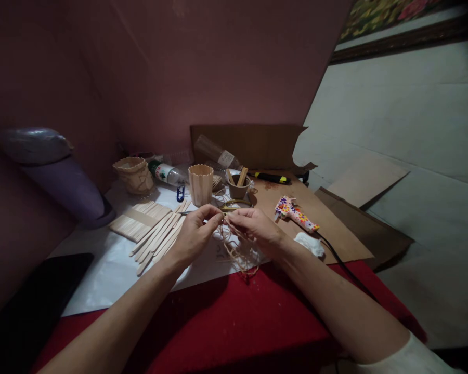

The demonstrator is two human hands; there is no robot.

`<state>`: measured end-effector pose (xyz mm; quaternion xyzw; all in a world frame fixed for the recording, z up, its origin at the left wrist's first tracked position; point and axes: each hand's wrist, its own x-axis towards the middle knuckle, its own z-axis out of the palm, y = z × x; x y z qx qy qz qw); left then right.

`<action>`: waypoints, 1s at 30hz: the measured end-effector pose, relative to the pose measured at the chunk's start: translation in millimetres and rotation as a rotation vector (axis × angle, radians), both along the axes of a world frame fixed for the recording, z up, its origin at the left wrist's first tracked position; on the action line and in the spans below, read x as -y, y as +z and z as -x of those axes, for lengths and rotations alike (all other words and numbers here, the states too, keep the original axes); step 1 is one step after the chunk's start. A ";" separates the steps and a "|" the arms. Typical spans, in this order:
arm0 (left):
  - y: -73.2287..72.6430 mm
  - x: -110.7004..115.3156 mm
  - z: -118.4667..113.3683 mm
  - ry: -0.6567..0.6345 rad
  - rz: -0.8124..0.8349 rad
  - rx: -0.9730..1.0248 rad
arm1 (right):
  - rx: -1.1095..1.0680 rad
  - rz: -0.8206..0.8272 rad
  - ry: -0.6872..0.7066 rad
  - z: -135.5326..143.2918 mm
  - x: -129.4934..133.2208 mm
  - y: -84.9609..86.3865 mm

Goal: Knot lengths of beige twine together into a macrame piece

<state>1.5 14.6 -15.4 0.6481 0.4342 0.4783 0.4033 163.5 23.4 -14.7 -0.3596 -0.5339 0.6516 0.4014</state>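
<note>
Both hands meet over the front middle of the table, fingertips almost touching. My left hand (198, 228) pinches a strand of brown twine (239, 257) between thumb and forefinger. Close beside it, my right hand (257, 226) is closed on the same twine. A loose tangle of it hangs below the fingers towards the red cloth. Just behind the hands lie scissors (239, 203), their middle part hidden by the fingers. Flat wooden craft sticks (156, 244) are spread left of my left hand. A cup made of wooden sticks (201, 186) stands upright behind it.
A flowered glue gun (296, 213) with a black cord rests on cardboard (335, 239) at the right, near a crumpled white wad (310, 244). Plastic bottles (167, 173), a small pot (238, 191), a utility knife (273, 178) and a twine-wrapped cup (134, 176) stand or lie farther back.
</note>
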 end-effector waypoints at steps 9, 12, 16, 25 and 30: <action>-2.1 0.9 -1.3 0.012 -0.049 -0.039 | -0.022 0.087 -0.020 1.0 0.9 1.2; -0.1 2.2 -2.6 0.003 -0.029 -0.032 | 0.023 0.076 -0.051 1.3 1.1 1.1; 3.9 4.5 -3.8 0.015 0.044 -0.006 | 0.114 -0.067 -0.101 0.1 0.5 2.5; 7.4 6.2 -4.0 -0.021 0.139 0.096 | 0.133 -0.089 -0.034 -4.6 -2.8 0.4; 5.8 5.5 -3.4 -0.030 0.156 0.101 | 0.151 -0.113 -0.083 -1.6 -0.4 2.8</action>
